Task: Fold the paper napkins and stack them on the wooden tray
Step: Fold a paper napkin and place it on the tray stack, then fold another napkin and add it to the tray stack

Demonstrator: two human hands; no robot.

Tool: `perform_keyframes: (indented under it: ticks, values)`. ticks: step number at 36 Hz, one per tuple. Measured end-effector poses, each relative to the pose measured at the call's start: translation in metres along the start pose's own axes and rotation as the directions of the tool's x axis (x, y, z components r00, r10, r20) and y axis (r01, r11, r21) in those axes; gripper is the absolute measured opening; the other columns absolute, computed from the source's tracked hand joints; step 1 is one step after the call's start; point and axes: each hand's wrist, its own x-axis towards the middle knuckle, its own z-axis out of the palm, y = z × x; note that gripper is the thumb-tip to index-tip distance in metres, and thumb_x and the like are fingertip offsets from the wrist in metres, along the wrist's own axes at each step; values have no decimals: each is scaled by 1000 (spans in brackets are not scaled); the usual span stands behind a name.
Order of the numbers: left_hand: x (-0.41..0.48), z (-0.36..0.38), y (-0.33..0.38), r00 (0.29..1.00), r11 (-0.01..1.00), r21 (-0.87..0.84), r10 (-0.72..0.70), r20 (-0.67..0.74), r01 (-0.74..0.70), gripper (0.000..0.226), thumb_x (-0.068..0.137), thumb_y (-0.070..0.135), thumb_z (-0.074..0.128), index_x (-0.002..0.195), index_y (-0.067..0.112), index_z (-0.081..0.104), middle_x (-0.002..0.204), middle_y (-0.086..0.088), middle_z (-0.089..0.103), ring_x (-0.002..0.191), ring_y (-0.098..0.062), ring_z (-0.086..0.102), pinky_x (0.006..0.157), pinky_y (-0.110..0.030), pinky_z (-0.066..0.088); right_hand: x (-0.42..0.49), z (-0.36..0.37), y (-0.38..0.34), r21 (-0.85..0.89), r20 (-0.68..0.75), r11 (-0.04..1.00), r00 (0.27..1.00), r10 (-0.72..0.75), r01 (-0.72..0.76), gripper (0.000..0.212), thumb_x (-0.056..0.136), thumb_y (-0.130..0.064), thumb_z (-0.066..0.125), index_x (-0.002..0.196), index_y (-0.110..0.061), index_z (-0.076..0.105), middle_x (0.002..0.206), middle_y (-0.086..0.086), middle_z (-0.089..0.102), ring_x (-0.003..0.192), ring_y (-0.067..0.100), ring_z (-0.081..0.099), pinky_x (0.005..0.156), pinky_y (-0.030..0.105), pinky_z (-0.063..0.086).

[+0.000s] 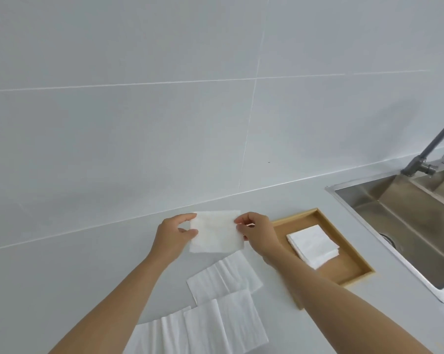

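A white paper napkin (216,231), folded to a rectangle, is held up over the counter between both hands. My left hand (174,232) pinches its left edge and my right hand (258,232) pinches its right edge. To the right lies the wooden tray (348,264) with a small stack of folded napkins (312,246) on it. Three unfolded napkins lie flat on the counter nearer me: one (223,278) just below the held napkin, one (226,325) in front of it, and one (157,335) at the bottom left.
The pale counter (88,264) runs along a grey tiled wall (164,123). A steel sink (407,218) is set in at the right, just beyond the tray, with a grey faucet (430,146) rising over it.
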Motion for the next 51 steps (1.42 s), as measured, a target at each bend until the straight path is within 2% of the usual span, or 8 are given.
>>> perform_keyframes:
  ticks: [10, 15, 18, 21, 29, 37, 46, 51]
  values:
    - [9, 123, 52, 1000, 1000, 0, 12, 22, -12, 47, 83, 2, 63, 128, 13, 56, 117, -21, 66, 60, -6, 50, 76, -21, 39, 36, -123, 42, -135, -13, 991, 1000, -2, 0, 26, 89, 6, 47, 104, -2, 66, 87, -2, 52, 74, 15, 47, 65, 22, 40]
    - [26, 194, 63, 997, 999, -3, -50, 57, 50, 50, 82, 1, 63, 130, 14, 54, 80, -10, 63, 66, -12, 58, 65, -17, 45, 62, -176, 75, -233, -4, 970, 997, 76, -75, 31, 91, 6, 44, 111, -4, 65, 86, -1, 53, 86, 19, 48, 69, 23, 42]
    - [33, 230, 66, 994, 997, 23, -81, 79, 79, 52, 82, 1, 63, 131, 13, 53, 121, -17, 64, 110, -29, 60, 96, -30, 46, 76, -197, 99, -304, -2, 948, 996, 95, -91, 35, 90, 6, 42, 112, -7, 65, 107, 8, 54, 92, 17, 50, 76, 24, 42]
    - [41, 259, 64, 992, 995, 66, -86, 93, 80, 54, 81, 1, 64, 132, 13, 51, 140, -9, 52, 128, -23, 48, 106, -29, 37, 87, -212, 120, -341, 12, 934, 993, 113, -103, 37, 90, 8, 38, 115, -2, 63, 104, 7, 51, 93, 18, 47, 70, 26, 46]
    - [58, 301, 42, 977, 975, 172, -165, 133, 141, 54, 83, 4, 63, 134, 11, 48, 144, -6, 47, 137, -18, 35, 112, -24, 25, 109, -224, 166, -491, 109, 866, 980, 165, -91, 42, 92, 2, 35, 126, -10, 57, 118, 9, 57, 91, 17, 47, 73, 23, 40]
    - [59, 320, 28, 964, 947, 275, -214, 157, 166, 55, 82, 5, 65, 134, 5, 47, 145, -9, 45, 134, -21, 42, 111, -24, 29, 115, -223, 184, -657, 189, 754, 967, 173, -6, 45, 92, 2, 33, 129, -13, 54, 137, 5, 50, 124, 22, 49, 100, 31, 45]
    - [56, 304, 32, 956, 917, 387, -194, 219, 97, 52, 90, 17, 57, 139, 13, 41, 148, -7, 26, 123, -22, 47, 105, -29, 39, 113, -212, 158, -826, 216, 555, 965, 148, 100, 44, 87, 3, 39, 127, -15, 47, 137, 8, 35, 124, 25, 39, 88, 30, 43]
    - [54, 275, 37, 972, 877, 481, -116, 203, 4, 59, 90, 25, 56, 144, 26, 31, 159, -4, 11, 145, -21, 21, 116, -37, 29, 106, -197, 126, -838, 236, 524, 967, 98, 151, 42, 90, -8, 46, 131, -13, 39, 140, 11, 35, 126, 29, 37, 103, 35, 39]
